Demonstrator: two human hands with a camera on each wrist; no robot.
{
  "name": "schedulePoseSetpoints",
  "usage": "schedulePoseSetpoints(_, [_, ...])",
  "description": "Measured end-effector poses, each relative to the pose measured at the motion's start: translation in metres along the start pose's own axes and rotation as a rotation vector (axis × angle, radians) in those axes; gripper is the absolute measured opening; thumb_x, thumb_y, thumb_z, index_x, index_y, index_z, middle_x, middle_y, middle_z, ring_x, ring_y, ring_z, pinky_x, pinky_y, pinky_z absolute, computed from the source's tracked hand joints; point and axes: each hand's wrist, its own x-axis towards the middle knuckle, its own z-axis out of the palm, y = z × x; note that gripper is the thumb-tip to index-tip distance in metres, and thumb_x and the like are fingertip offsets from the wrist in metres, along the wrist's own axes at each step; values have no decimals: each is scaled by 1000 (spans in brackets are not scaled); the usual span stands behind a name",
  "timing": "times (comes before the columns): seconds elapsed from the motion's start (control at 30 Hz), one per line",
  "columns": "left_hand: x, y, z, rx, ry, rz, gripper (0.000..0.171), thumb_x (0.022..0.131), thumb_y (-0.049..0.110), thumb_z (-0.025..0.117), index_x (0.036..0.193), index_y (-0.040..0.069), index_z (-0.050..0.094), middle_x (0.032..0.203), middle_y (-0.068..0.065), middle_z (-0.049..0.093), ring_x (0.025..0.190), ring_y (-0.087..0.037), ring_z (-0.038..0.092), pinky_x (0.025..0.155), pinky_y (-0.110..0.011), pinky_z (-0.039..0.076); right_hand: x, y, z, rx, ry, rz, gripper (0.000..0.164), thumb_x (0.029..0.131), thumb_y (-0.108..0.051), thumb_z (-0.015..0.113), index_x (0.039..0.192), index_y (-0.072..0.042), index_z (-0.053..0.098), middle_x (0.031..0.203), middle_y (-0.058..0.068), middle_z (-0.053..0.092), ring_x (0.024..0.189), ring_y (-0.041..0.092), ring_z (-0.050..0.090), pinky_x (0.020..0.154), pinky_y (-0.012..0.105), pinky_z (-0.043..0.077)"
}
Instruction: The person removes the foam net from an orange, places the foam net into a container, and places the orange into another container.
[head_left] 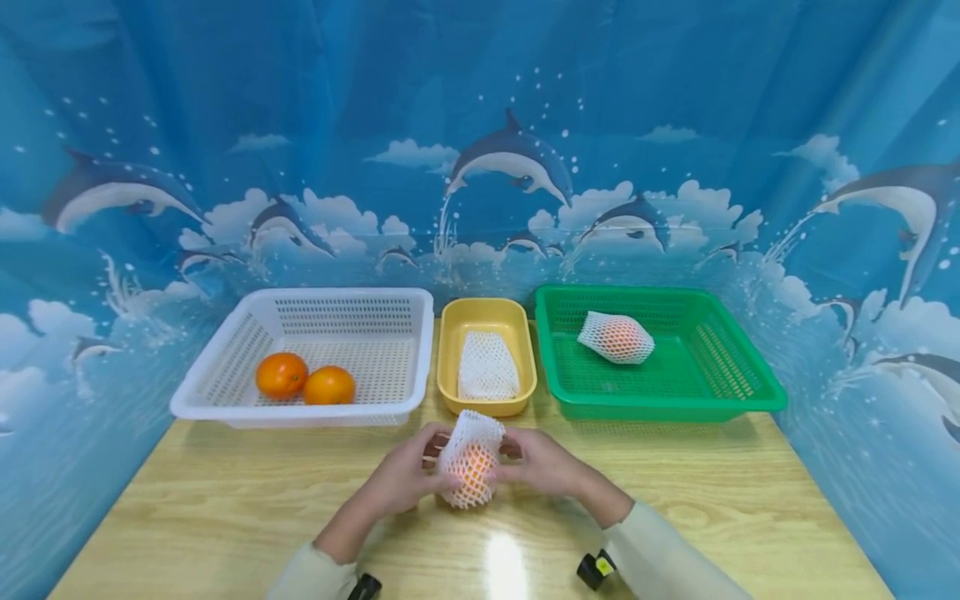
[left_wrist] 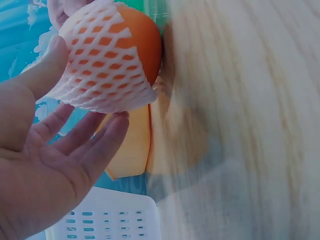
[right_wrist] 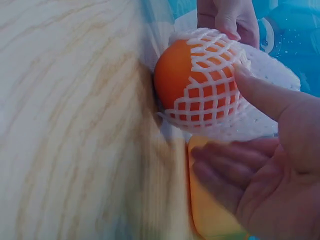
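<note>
An orange (right_wrist: 172, 80) sits on the table, partly covered by a white foam fruit net (head_left: 474, 454) whose loose end sticks up above it. Its lower part is bare in both wrist views. My left hand (head_left: 408, 471) holds the net from the left, thumb on the near side and fingertips against the net's edge in the left wrist view. From the right, my right hand (head_left: 543, 462) holds the net; its thumb presses the mesh, while several fingers (right_wrist: 235, 165) stretch loosely beside it, blurred. Whether its index finger grips behind the net is hidden.
A white basket (head_left: 300, 411) at the back left holds two bare oranges (head_left: 303, 382). In the middle, a yellow tray (head_left: 487, 407) contains flat foam netting (head_left: 487, 367). The green basket (head_left: 660, 408) at the back right holds a netted fruit (head_left: 618, 337). Behind hangs a dolphin-print curtain (head_left: 480, 67).
</note>
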Motion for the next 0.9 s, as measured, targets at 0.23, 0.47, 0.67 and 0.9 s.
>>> schedulePoseSetpoints(0.23, [0, 1, 1, 153, 39, 12, 79, 71, 26, 85, 138, 2, 50, 110, -9, 60, 100, -22, 59, 85, -40, 53, -1, -1, -1, -110, -2, 57, 75, 84, -41, 75, 137, 5, 48, 133, 21, 57, 118, 34, 58, 100, 46, 48])
schedulePoseSetpoints(0.47, [3, 1, 8, 168, 98, 19, 55, 68, 27, 88, 109, 4, 60, 103, -4, 57, 96, -20, 56, 85, -38, 53, 0, -11, 9, -87, -67, -34, 80, 77, -42, 80, 142, -8, 46, 133, 5, 59, 121, 19, 55, 105, 39, 43])
schedulePoseSetpoints(0.67, [4, -1, 15, 106, 114, 25, 56, 70, 26, 86, 110, 6, 54, 117, -13, 63, 107, -29, 61, 94, -44, 51, 2, -12, 16, -77, -24, -37, 84, 72, -44, 84, 141, -15, 44, 124, -3, 60, 110, 10, 57, 97, 29, 46])
schedulePoseSetpoints(0.9, [2, 1, 19, 50, 107, -43, 72, 74, 24, 84, 134, 1, 51, 111, -15, 68, 97, -23, 66, 81, -31, 57, 4, -10, 19, -72, -29, -24, 87, 70, -44, 85, 142, -21, 42, 125, -6, 58, 111, 9, 56, 98, 30, 45])
